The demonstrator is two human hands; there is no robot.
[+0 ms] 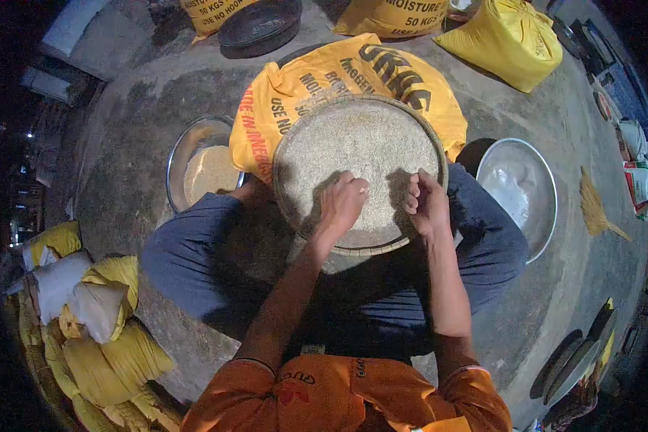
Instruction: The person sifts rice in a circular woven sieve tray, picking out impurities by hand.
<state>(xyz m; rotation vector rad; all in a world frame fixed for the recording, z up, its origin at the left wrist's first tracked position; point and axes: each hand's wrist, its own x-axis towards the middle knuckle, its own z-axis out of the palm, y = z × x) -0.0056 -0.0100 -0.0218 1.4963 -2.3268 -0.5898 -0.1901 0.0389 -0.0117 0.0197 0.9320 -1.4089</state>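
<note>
A round, shallow winnowing tray (286,210) rests in front of my crossed legs, its near edge over my lap. Pale grain (367,147), which looks like rice, covers most of it. My left hand (344,201) is over the grain left of the middle, its fingers curled in and closed. Over the tray's right edge is my right hand (428,203), fingers bent inward toward the thumb. Whatever either hand pinches is too small to make out. Beneath the tray's far side lies a printed orange-yellow sack (263,93).
A metal bowl (171,169) with yellowish grain stands left, and a shiny metal basin (552,194) right. Farther right lies a hand broom (594,205). A black pan (259,30) and a yellow sack (507,47) are at the back. Several filled sacks (115,360) lie lower left.
</note>
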